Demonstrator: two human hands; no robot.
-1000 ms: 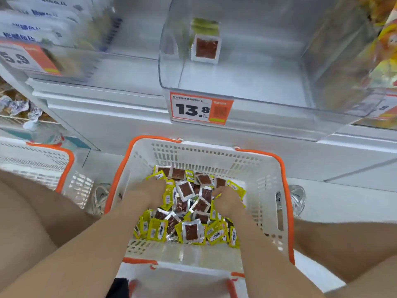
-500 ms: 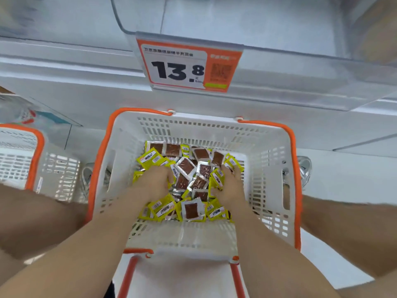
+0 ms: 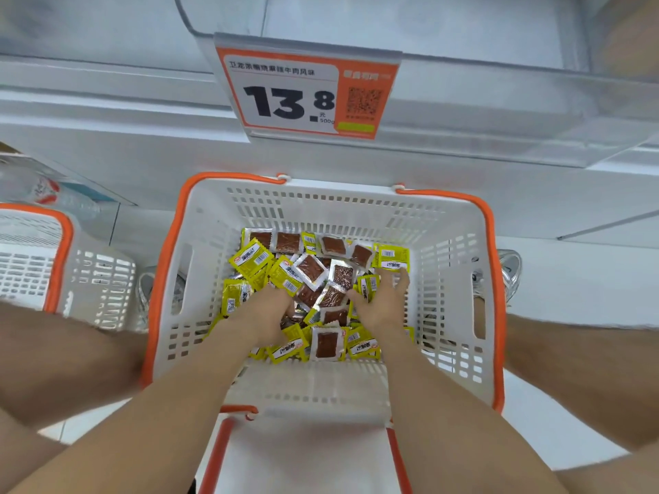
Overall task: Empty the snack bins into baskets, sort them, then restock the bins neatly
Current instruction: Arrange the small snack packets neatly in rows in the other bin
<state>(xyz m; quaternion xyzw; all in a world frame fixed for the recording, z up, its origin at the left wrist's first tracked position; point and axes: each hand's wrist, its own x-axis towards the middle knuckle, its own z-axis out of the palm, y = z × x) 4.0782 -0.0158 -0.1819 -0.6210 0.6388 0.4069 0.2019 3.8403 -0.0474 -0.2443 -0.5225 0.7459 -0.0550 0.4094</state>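
Observation:
A white basket (image 3: 445, 244) with an orange rim stands on the floor in front of me. It holds a pile of snack packets (image 3: 313, 272), some yellow, some clear with a brown slab inside. Both my arms reach down into it. My left hand (image 3: 267, 308) digs into the middle of the pile, its fingers curled among the packets and partly hidden. My right hand (image 3: 383, 301) lies on the right side of the pile with fingers spread, touching yellow packets. Above the basket is the front of a clear snack bin (image 3: 463, 48); its inside is out of view.
An orange price tag reading 13.8 (image 3: 306, 94) hangs on the bin's front. A second white basket (image 3: 60, 251) stands at the left. Another orange-rimmed basket (image 3: 303, 454) is at the bottom edge. My bare knees flank the basket, and a shoe (image 3: 510, 272) shows at the right.
The view has tilted down and drawn closer, so the bin's inside has left the frame. Both hands have worked farther into the pile, and the right hand's fingers have spread.

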